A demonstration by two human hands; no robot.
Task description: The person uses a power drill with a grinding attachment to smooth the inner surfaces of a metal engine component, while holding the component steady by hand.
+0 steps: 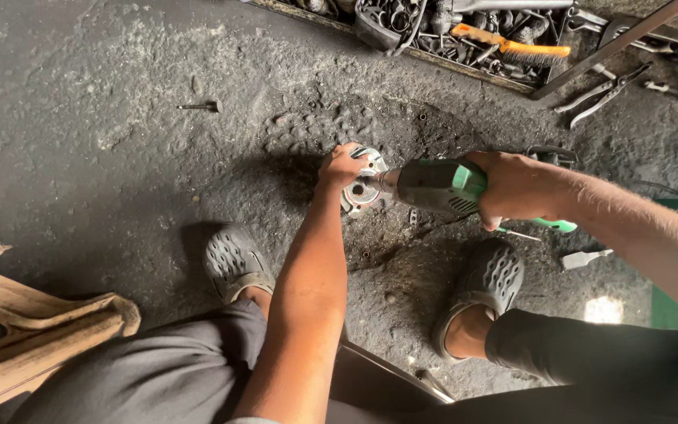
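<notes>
My right hand [515,188] grips a green and grey power tool [441,187], an impact-type driver lying level, its nose pointing left. The nose meets a round silver metal part [362,187] standing on the dirty floor. My left hand [340,165] is closed over the top and left side of that metal part and steadies it. The hand hides much of the part. I squat over it, with a grey perforated clog [233,261] on the left foot and another [486,284] on the right.
A tray of tools and metal parts [464,35] with an orange-handled wire brush [512,43] lies at the top. Pliers [602,94], a screwdriver bit [586,257], a bolt [198,105] and a worn leather piece [33,330] lie about on the floor.
</notes>
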